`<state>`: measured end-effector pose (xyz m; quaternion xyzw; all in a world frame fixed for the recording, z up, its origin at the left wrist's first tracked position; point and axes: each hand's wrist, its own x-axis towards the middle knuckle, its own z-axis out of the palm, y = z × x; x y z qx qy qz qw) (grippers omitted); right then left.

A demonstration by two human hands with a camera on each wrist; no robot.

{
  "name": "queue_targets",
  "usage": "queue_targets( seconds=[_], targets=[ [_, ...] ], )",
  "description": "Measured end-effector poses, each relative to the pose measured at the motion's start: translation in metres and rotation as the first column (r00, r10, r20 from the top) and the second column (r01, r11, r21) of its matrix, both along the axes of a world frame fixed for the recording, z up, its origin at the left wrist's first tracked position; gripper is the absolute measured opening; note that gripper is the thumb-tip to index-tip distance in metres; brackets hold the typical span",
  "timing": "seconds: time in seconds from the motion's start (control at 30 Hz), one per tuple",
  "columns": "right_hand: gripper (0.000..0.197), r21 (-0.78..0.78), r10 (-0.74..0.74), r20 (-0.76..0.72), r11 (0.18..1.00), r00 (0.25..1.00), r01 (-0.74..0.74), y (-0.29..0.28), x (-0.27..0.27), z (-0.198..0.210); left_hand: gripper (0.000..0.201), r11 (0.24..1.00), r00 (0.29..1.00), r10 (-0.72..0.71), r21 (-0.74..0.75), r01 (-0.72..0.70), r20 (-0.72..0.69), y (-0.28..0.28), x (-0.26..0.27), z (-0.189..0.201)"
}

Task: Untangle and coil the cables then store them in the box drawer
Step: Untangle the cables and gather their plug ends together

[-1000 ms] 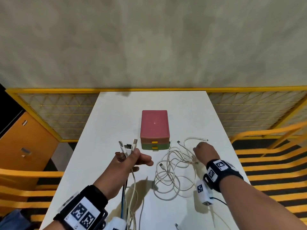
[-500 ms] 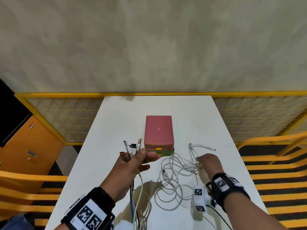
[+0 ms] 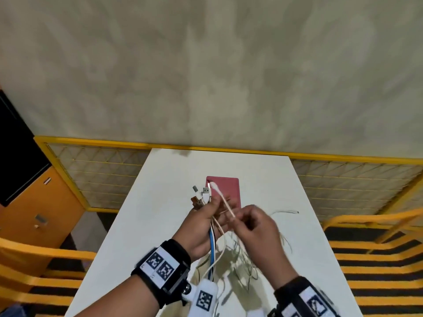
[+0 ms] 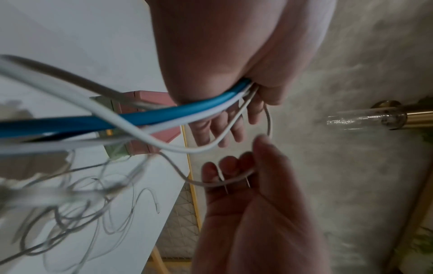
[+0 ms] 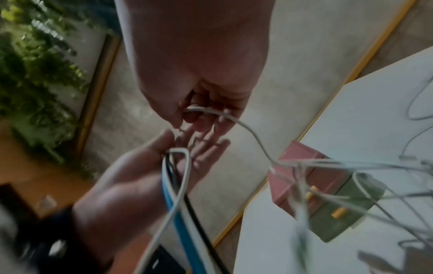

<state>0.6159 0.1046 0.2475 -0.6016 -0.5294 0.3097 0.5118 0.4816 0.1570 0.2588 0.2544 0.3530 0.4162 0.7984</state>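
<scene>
My left hand (image 3: 206,212) is raised over the white table and grips a bundle of cable ends (image 3: 202,195), plugs pointing up. Blue, white and black cables (image 3: 212,245) hang down from it. My right hand (image 3: 248,221) is right beside it and pinches a thin white cable (image 3: 225,205) whose plug (image 3: 213,185) points up. From that hand a loose tangle of thin white cables (image 3: 245,261) trails to the table. The pink box (image 3: 230,191) with green bottom drawer (image 5: 339,216) stands behind the hands, drawers closed. In the left wrist view the blue cable (image 4: 164,115) runs under my thumb.
The white table (image 3: 160,202) stretches away to a yellow mesh fence (image 3: 103,175). One white cable end (image 3: 286,212) lies on the table at the right. An orange cabinet (image 3: 34,213) stands to the left, yellow rails (image 3: 377,225) to the right.
My right hand left the tangle on the table and rose to the left hand, lifting a thin white cable with it. The left hand kept its bundle.
</scene>
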Motion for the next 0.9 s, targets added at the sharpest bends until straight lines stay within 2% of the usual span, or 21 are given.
queue_targets(
  seconds=[0.07, 0.17, 0.33, 0.43, 0.5, 0.53, 0.6, 0.63, 0.73, 0.8, 0.9],
  targets=[
    [0.020, 0.018, 0.063, 0.077, 0.998, 0.995, -0.064, -0.006, -0.011, -0.007, 0.040, 0.999, 0.998, 0.032, -0.001, -0.032, 0.049, -0.001, 0.000, 0.004],
    [0.017, 0.052, 0.112, 0.179, 0.991, 0.977, -0.123, -0.012, -0.016, -0.013, 0.036, 0.999, 0.999, 0.003, 0.037, -0.004, 0.038, -0.003, -0.003, 0.007],
    [0.022, 0.061, 0.119, 0.211, 0.989, 0.970, -0.135, -0.012, -0.014, -0.022, 0.030, 0.996, 1.000, -0.027, 0.087, 0.026, 0.003, -0.009, -0.010, 0.003],
    [0.015, 0.002, 0.009, 0.124, 1.000, 0.992, -0.009, -0.013, -0.008, -0.030, 0.029, 0.995, 1.000, 0.012, 0.100, -0.012, 0.003, -0.008, -0.015, 0.001],
    [0.026, -0.176, -0.068, -0.012, 0.982, 0.998, 0.064, -0.015, -0.001, -0.036, 0.030, 0.995, 1.000, 0.024, 0.096, -0.023, -0.010, -0.006, -0.021, 0.000],
    [0.034, -0.308, -0.080, -0.125, 0.951, 0.989, 0.038, -0.017, 0.000, -0.040, 0.030, 0.995, 0.999, 0.032, 0.091, -0.031, -0.012, -0.005, -0.024, 0.000],
    [0.044, -0.546, -0.091, -0.393, 0.824, 0.915, -0.153, -0.019, -0.004, -0.043, 0.030, 0.995, 0.999, 0.054, 0.081, -0.054, -0.002, -0.006, -0.028, -0.002],
    [0.048, -0.606, -0.108, -0.503, 0.751, 0.857, -0.261, -0.020, -0.007, -0.044, 0.029, 0.995, 0.998, 0.060, 0.074, -0.061, 0.010, -0.007, -0.028, -0.002],
    [0.051, -0.609, -0.141, -0.706, 0.621, 0.693, -0.493, -0.012, -0.021, -0.044, 0.029, 0.997, 0.998, 0.049, 0.054, -0.051, 0.049, -0.015, -0.025, -0.003],
    [0.040, -0.557, -0.159, -0.781, 0.613, 0.604, -0.559, -0.004, -0.030, -0.039, 0.030, 0.999, 0.999, 0.031, 0.021, -0.032, 0.044, -0.020, -0.025, -0.006],
    [0.026, -0.475, -0.258, -0.859, 0.722, 0.442, -0.502, 0.017, -0.022, -0.037, 0.030, 0.999, 0.994, -0.037, 0.007, 0.038, -0.101, -0.028, -0.034, -0.016]
  ],
)
